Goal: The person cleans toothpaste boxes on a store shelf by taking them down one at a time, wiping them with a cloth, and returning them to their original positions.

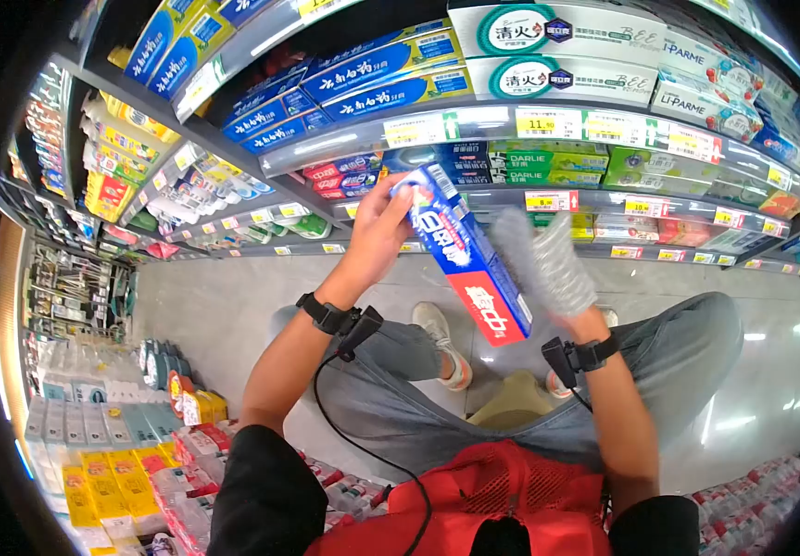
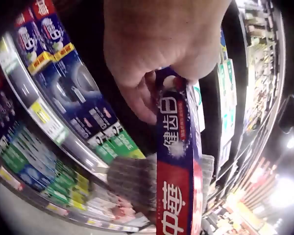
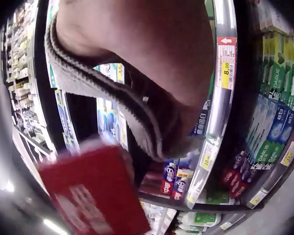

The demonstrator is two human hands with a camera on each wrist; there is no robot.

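A long blue and red toothpaste box [image 1: 467, 255] is tilted in front of the shelves; my left hand [image 1: 377, 232] pinches its upper end. In the left wrist view the thumb and fingers of my left hand [image 2: 161, 54] close round the blue end of the box [image 2: 179, 161]. My right hand [image 1: 548, 264], in a grey knitted glove, is just right of the box, blurred, with its fingers pointing up. The right wrist view has the box's red end [image 3: 95, 191] beside the glove [image 3: 103, 93]; how the fingers lie there is hidden.
Shelves with price rails [image 1: 483, 125] hold stacked toothpaste boxes [image 1: 566, 79] ahead. More shelves stand at the left. Packaged goods [image 1: 108, 482] are behind at the lower left. My knees and shoes [image 1: 437, 334] are below, over a grey tiled floor [image 1: 205, 296].
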